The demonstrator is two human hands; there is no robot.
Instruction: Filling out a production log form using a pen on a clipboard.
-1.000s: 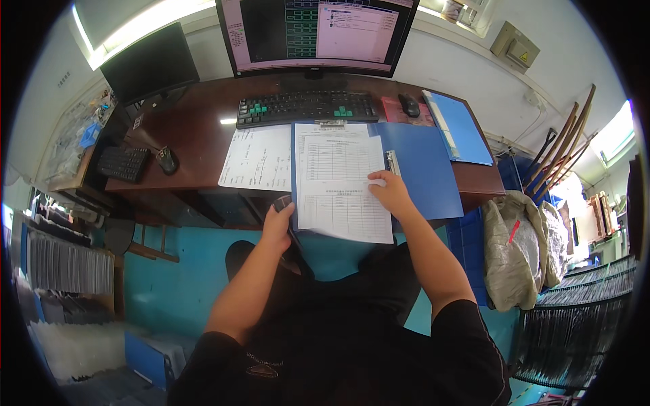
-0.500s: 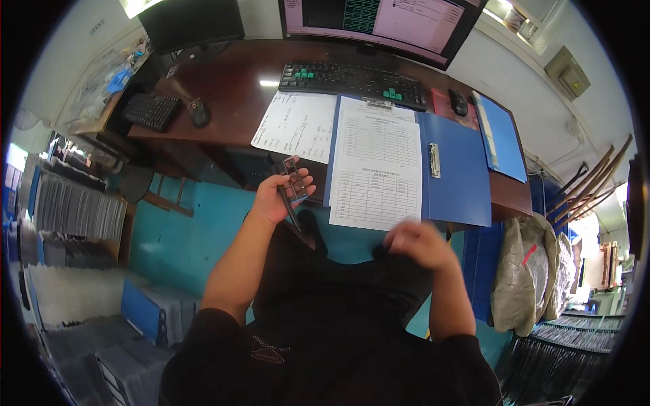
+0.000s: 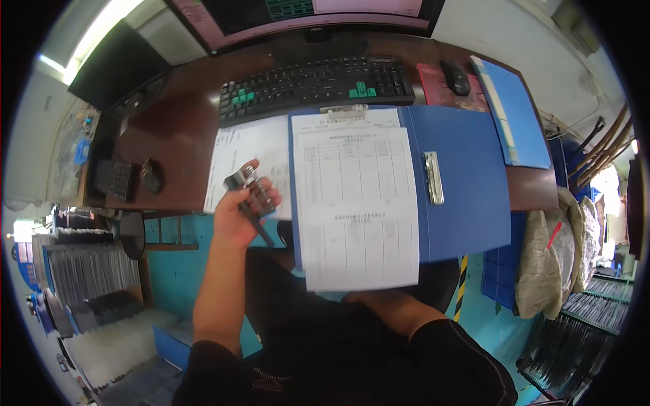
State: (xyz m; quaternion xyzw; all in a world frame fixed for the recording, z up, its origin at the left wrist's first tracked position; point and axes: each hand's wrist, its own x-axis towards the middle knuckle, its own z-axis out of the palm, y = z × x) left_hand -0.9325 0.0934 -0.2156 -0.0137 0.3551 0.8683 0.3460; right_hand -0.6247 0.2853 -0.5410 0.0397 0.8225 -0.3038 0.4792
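In my left hand point(image 3: 237, 216) are a slim black stick-shaped tool point(image 3: 256, 227) with a wider head and a small dark, partly see-through piece point(image 3: 261, 193) with several sections; their exact kind is unclear. The fingers curl round them, just left of an open blue clip folder point(image 3: 464, 183). Printed table sheets point(image 3: 359, 250) lie on the folder's left side, their lower end sticking out past the desk edge over my lap. Under that end, my right hand point(image 3: 365, 298) is mostly hidden, and its fingers do not show.
A handwritten sheet point(image 3: 220, 159) lies beneath the folder's left edge. Behind it stand a black keyboard point(image 3: 311, 84) and a monitor. To the right are a mouse point(image 3: 455, 78) and a closed blue folder point(image 3: 513, 115). Another keyboard point(image 3: 114, 179) and mouse point(image 3: 151, 176) sit at left.
My right hand has gone from in front of the sheets to below their lower end. My left hand still holds its things, and the head view has come closer to the desk.
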